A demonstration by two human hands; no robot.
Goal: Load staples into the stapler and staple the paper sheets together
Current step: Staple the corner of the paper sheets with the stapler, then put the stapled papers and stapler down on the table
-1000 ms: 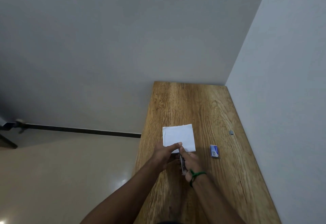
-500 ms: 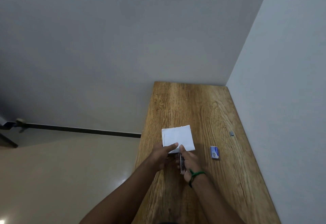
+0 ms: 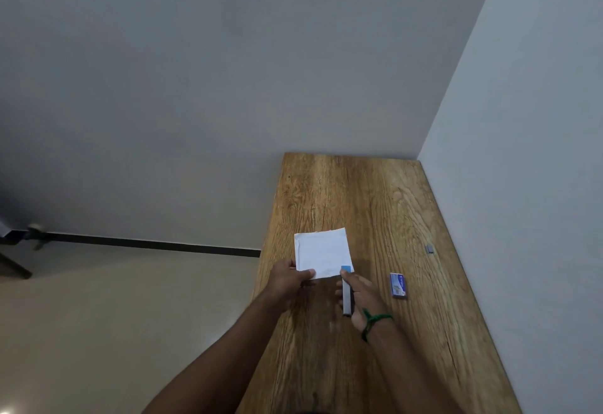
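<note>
A small stack of white paper sheets (image 3: 323, 252) is held just above the wooden table (image 3: 375, 198). My left hand (image 3: 288, 278) pinches the stack's near left corner between thumb and fingers. My right hand (image 3: 360, 296), with a green cord at the wrist, grips a slim grey stapler (image 3: 347, 293) with a blue tip. The stapler's blue tip sits over the near right corner of the sheets. A small blue staple box (image 3: 398, 285) lies on the table to the right of my right hand.
A small grey strip of staples (image 3: 429, 249) lies near the right wall. The table runs along that wall, and its left edge drops to a tiled floor (image 3: 114, 315). A dark skirting line crosses the far wall at left.
My right hand has shifted the stapler to the right, so its blue tip now shows at the sheets' near right corner. The stack has tilted slightly and my left hand keeps its grip.
</note>
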